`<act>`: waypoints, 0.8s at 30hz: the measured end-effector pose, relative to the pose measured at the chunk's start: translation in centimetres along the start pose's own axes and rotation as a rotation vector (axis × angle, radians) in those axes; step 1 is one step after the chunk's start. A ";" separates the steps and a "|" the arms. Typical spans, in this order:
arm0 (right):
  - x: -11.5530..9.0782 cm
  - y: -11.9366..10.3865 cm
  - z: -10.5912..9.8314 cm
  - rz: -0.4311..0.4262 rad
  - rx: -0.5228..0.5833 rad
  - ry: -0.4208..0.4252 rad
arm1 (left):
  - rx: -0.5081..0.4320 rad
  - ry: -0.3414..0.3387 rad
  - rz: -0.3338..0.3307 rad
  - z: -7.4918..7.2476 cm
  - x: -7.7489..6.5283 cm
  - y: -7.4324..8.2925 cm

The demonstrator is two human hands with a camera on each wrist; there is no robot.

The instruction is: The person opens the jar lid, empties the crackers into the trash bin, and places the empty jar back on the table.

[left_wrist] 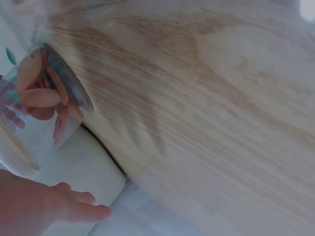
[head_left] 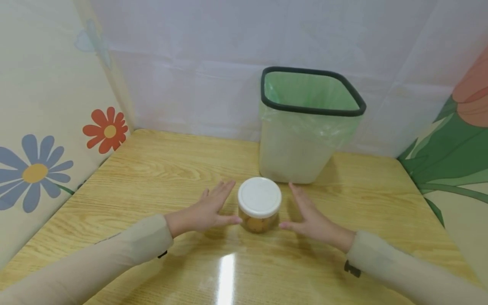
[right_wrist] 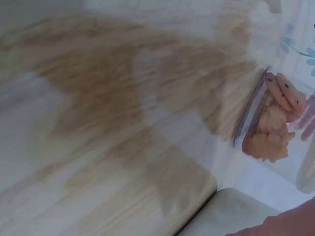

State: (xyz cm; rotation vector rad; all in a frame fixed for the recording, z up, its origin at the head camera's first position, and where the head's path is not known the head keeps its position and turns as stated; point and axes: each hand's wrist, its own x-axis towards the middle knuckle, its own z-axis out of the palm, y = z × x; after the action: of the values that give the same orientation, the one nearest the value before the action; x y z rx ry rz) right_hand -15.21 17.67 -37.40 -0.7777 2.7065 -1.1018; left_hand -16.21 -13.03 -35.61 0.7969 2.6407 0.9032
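A clear jar with a white lid [head_left: 259, 196] stands upright on the wooden table, between both hands. Through its wall, brown cookies [left_wrist: 43, 93] show in the left wrist view, and cookies [right_wrist: 275, 120] appear again in the right wrist view. My left hand [head_left: 211, 209] is on the jar's left with fingers extended, its thumb tip right at the jar's side. On the other side my right hand [head_left: 310, 218] has its fingers spread and its thumb pointing at the jar, a small gap showing between them.
Behind the jar, a bit to the right, stands a pale green trash bin [head_left: 293, 144] with a dark rim and a clear liner. A white sheet [head_left: 198, 93] hangs along the table's back edge. Flower-printed panels [head_left: 34, 173] flank the wooden table [head_left: 164, 161].
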 end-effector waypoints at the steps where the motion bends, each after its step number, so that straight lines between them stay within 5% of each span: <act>1: 0.0 -0.1 0.1 0.001 0.015 0.001 | -0.015 -0.003 -0.003 0.1 0.0 0.1; 16: 0.9 -0.4 2.0 0.071 0.273 0.001 | -0.138 0.062 0.039 0.5 1.0 0.3; 24: 1.6 -0.7 2.6 0.101 0.350 -0.016 | -0.169 0.044 0.092 0.4 1.9 0.2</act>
State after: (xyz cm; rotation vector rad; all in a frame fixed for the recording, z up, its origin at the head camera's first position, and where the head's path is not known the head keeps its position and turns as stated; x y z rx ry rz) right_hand -15.55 14.78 -38.66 -0.5823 2.4081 -1.4784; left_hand -17.52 -11.64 -35.89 0.8701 2.5402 1.1629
